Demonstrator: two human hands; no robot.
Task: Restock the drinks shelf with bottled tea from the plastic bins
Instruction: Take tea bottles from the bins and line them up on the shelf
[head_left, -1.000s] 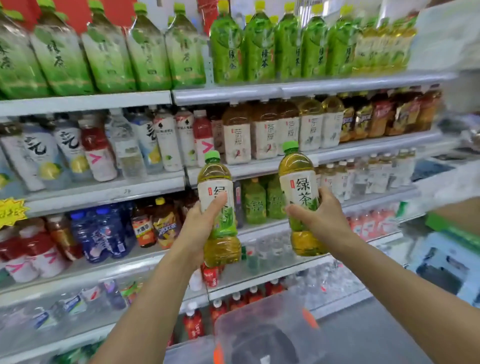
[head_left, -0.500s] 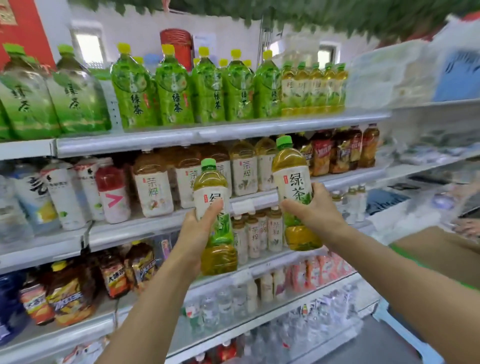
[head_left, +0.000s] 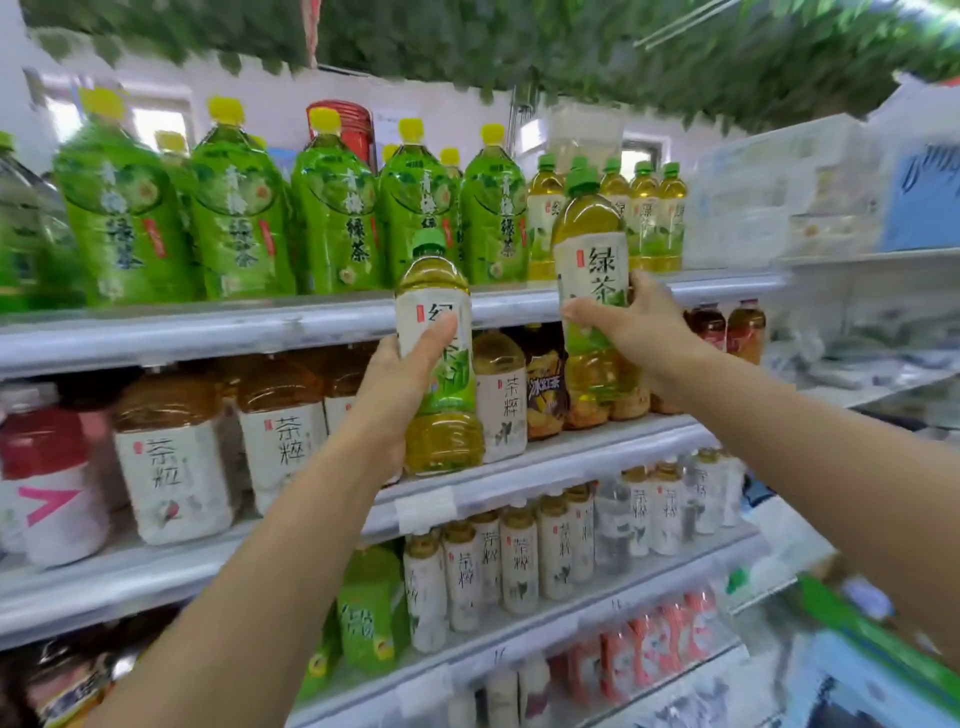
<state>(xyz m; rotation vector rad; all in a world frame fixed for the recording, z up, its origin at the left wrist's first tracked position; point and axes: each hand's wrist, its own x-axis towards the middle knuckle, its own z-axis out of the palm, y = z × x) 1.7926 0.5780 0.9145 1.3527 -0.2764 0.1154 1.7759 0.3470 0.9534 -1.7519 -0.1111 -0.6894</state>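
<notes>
Two bare forearms, no sleeves, no gloves.

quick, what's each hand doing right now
Left hand: gripping a green-capped tea bottle.
Right hand: gripping a second green-capped tea bottle, raised toward the top shelf.

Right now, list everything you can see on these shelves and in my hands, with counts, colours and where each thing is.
Held tea bottles: two, yellow-green tea, green caps; left one lower, right one raised to the top shelf.
Green-wrapped bottles: about six, yellow caps, top shelf, left.
Matching tea bottles: about five, top shelf, right.
Amber bottles: several, white labels, second shelf.
Red bottle: one, second shelf, far left.
Small bottles: many, white labels, third shelf.
Left hand: grip around its bottle.
Right hand: grip around its bottle.
</notes>
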